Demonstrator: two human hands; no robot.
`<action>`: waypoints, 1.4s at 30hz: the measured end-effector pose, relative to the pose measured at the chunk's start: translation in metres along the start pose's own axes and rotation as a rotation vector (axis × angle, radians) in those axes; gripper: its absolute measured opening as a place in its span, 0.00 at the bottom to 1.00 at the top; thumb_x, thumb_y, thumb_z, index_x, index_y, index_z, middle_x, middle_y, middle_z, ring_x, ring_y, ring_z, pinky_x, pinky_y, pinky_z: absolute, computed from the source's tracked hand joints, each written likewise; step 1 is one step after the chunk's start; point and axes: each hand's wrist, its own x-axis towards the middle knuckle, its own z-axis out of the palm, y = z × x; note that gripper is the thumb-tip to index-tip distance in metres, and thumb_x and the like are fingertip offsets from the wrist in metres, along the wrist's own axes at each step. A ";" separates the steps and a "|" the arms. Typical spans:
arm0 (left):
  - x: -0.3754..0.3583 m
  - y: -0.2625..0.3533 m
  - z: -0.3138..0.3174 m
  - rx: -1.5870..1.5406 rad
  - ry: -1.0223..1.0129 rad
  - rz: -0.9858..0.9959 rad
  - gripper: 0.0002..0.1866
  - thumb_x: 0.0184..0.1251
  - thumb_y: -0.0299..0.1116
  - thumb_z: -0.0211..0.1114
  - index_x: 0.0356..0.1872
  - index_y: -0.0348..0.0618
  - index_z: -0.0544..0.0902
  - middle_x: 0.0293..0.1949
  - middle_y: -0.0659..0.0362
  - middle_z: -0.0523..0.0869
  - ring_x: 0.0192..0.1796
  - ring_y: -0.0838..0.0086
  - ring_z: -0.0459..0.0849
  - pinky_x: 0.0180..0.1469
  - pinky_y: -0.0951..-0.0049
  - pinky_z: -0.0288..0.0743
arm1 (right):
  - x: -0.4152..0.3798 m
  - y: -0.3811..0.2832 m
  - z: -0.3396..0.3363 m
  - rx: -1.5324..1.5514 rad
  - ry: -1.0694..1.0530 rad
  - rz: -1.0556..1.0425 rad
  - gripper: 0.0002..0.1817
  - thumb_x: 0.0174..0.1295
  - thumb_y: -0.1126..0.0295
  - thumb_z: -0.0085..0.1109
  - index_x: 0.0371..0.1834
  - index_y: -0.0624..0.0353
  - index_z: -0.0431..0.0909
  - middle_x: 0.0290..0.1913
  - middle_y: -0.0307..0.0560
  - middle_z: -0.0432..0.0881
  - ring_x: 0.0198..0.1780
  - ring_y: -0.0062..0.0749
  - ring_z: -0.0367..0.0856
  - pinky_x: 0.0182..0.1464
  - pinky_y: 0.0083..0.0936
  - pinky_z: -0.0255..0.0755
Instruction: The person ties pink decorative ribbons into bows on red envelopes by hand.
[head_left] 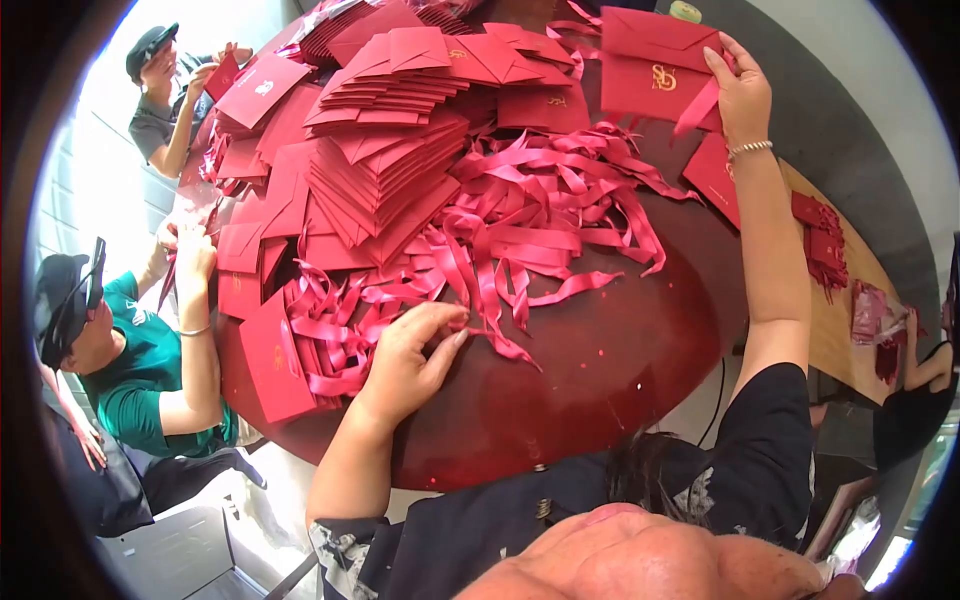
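At the upper right, my right hand [746,98] grips a red envelope [640,75] by its right edge. The envelope has a pointed flap and gold lettering, and a pink-red ribbon [697,108] trails from it below my fingers. Low over the near part of the table, my left hand [412,352] has thumb and forefinger pinched together on a pink-red ribbon [505,345]. Beyond that hand lies a loose heap of similar ribbons [540,220]. Behind and left of the heap rise stacks of red envelopes [385,190].
A dark red glossy table [600,370] carries all this. Two people in dark caps work along its left side, one in a green shirt [130,350]. At the right, a wooden table [850,330] holds more red pieces, with another person's arm [912,350] beside it.
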 end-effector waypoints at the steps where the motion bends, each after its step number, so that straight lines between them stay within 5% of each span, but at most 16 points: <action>1: -0.001 0.000 0.002 0.018 0.055 0.026 0.13 0.65 0.18 0.68 0.50 0.35 0.85 0.44 0.53 0.88 0.42 0.72 0.86 0.46 0.75 0.79 | -0.011 -0.019 -0.004 -0.011 -0.075 0.039 0.22 0.67 0.75 0.69 0.64 0.64 0.81 0.53 0.42 0.87 0.52 0.21 0.84 0.57 0.17 0.77; 3: -0.003 0.003 0.003 -0.050 0.120 0.020 0.16 0.65 0.18 0.69 0.53 0.35 0.84 0.50 0.53 0.86 0.46 0.71 0.86 0.50 0.74 0.79 | -0.050 -0.052 -0.001 -0.022 -0.155 0.081 0.22 0.68 0.77 0.67 0.65 0.65 0.80 0.55 0.43 0.87 0.54 0.21 0.83 0.58 0.17 0.76; 5: -0.002 -0.001 0.005 0.042 0.270 0.164 0.23 0.62 0.20 0.72 0.60 0.36 0.81 0.57 0.50 0.83 0.55 0.62 0.85 0.56 0.68 0.79 | -0.104 -0.085 0.021 -0.028 -0.370 -0.105 0.21 0.68 0.77 0.67 0.65 0.64 0.80 0.60 0.43 0.85 0.59 0.20 0.81 0.62 0.18 0.74; 8: -0.003 0.005 0.003 0.180 0.477 0.284 0.32 0.57 0.23 0.76 0.65 0.35 0.77 0.63 0.45 0.79 0.65 0.51 0.78 0.67 0.58 0.72 | -0.176 -0.118 0.047 0.062 -0.547 -0.027 0.22 0.68 0.78 0.66 0.66 0.63 0.79 0.62 0.42 0.83 0.62 0.20 0.79 0.65 0.19 0.72; 13: -0.007 0.011 -0.003 0.349 0.491 0.325 0.37 0.54 0.32 0.81 0.66 0.34 0.76 0.60 0.44 0.81 0.61 0.51 0.80 0.65 0.60 0.73 | -0.248 -0.123 0.085 0.232 -0.747 0.180 0.21 0.70 0.78 0.64 0.66 0.63 0.79 0.61 0.41 0.83 0.60 0.19 0.79 0.63 0.19 0.73; 15: -0.007 0.000 -0.004 0.251 0.362 0.098 0.37 0.53 0.37 0.83 0.63 0.32 0.78 0.51 0.46 0.86 0.54 0.55 0.85 0.60 0.64 0.78 | -0.256 -0.123 0.089 0.181 -0.747 0.204 0.19 0.72 0.77 0.62 0.65 0.63 0.80 0.58 0.40 0.85 0.56 0.18 0.80 0.61 0.18 0.74; 16: -0.006 -0.017 -0.005 0.058 0.371 -0.017 0.34 0.54 0.37 0.83 0.60 0.31 0.80 0.44 0.49 0.89 0.47 0.65 0.88 0.54 0.68 0.81 | -0.254 -0.113 0.089 0.147 -0.733 0.188 0.17 0.73 0.77 0.61 0.64 0.63 0.81 0.55 0.41 0.86 0.54 0.18 0.82 0.59 0.18 0.75; 19: -0.002 -0.023 -0.016 -0.431 0.387 -0.201 0.22 0.62 0.31 0.78 0.53 0.29 0.81 0.46 0.53 0.89 0.49 0.76 0.86 0.52 0.75 0.80 | -0.243 -0.095 0.077 0.376 -0.524 0.435 0.14 0.75 0.80 0.53 0.58 0.64 0.84 0.49 0.44 0.89 0.44 0.21 0.86 0.48 0.18 0.80; 22: 0.001 -0.023 -0.013 -0.686 0.521 -0.139 0.16 0.72 0.27 0.70 0.54 0.31 0.77 0.51 0.52 0.87 0.50 0.75 0.86 0.54 0.75 0.81 | -0.224 -0.064 0.053 0.360 -0.357 0.502 0.12 0.73 0.80 0.56 0.55 0.64 0.84 0.48 0.44 0.89 0.39 0.16 0.84 0.38 0.13 0.77; 25: 0.002 -0.028 -0.008 -0.858 0.574 -0.159 0.13 0.78 0.27 0.64 0.56 0.32 0.73 0.52 0.51 0.87 0.50 0.73 0.87 0.55 0.74 0.82 | -0.215 -0.077 0.041 0.346 -0.783 0.650 0.12 0.69 0.73 0.63 0.52 0.65 0.86 0.42 0.39 0.88 0.31 0.10 0.75 0.28 0.10 0.64; 30: 0.000 -0.015 0.009 -0.973 0.480 -0.251 0.11 0.83 0.31 0.57 0.56 0.36 0.71 0.53 0.52 0.85 0.51 0.72 0.88 0.46 0.70 0.88 | -0.262 -0.103 0.069 0.077 -1.049 0.470 0.12 0.72 0.67 0.64 0.49 0.65 0.86 0.37 0.35 0.86 0.32 0.11 0.76 0.35 0.15 0.72; 33: -0.002 -0.016 0.010 -0.866 0.427 -0.315 0.16 0.80 0.32 0.61 0.59 0.35 0.70 0.57 0.49 0.83 0.55 0.71 0.85 0.52 0.67 0.85 | -0.263 -0.100 0.067 0.046 -0.947 0.386 0.10 0.74 0.71 0.60 0.48 0.67 0.84 0.38 0.33 0.82 0.37 0.11 0.76 0.42 0.15 0.72; 35: -0.002 -0.021 0.012 0.020 0.691 0.019 0.26 0.71 0.31 0.70 0.64 0.35 0.70 0.61 0.47 0.80 0.61 0.63 0.80 0.62 0.57 0.76 | -0.249 -0.103 0.058 0.118 -0.967 0.373 0.10 0.75 0.74 0.57 0.51 0.69 0.83 0.41 0.32 0.82 0.43 0.12 0.76 0.46 0.16 0.72; 36: -0.004 -0.017 0.011 0.028 0.696 0.009 0.26 0.71 0.31 0.70 0.64 0.35 0.70 0.61 0.47 0.80 0.61 0.63 0.80 0.62 0.57 0.76 | -0.244 -0.109 0.054 0.169 -0.991 0.413 0.11 0.75 0.73 0.57 0.53 0.70 0.82 0.42 0.33 0.84 0.45 0.13 0.77 0.49 0.17 0.73; 38: 0.000 0.019 0.003 0.502 0.766 0.422 0.32 0.61 0.30 0.75 0.65 0.36 0.73 0.63 0.45 0.78 0.65 0.55 0.76 0.70 0.52 0.64 | -0.238 -0.107 0.047 0.199 -1.102 0.360 0.11 0.75 0.74 0.58 0.53 0.70 0.82 0.45 0.34 0.85 0.47 0.15 0.78 0.51 0.19 0.74; 42: -0.003 0.053 0.010 0.633 0.326 0.485 0.24 0.56 0.32 0.77 0.54 0.39 0.83 0.58 0.51 0.82 0.62 0.52 0.77 0.68 0.54 0.68 | -0.241 -0.115 0.043 0.077 -1.286 0.196 0.10 0.72 0.76 0.61 0.52 0.69 0.83 0.44 0.41 0.87 0.45 0.20 0.82 0.49 0.23 0.76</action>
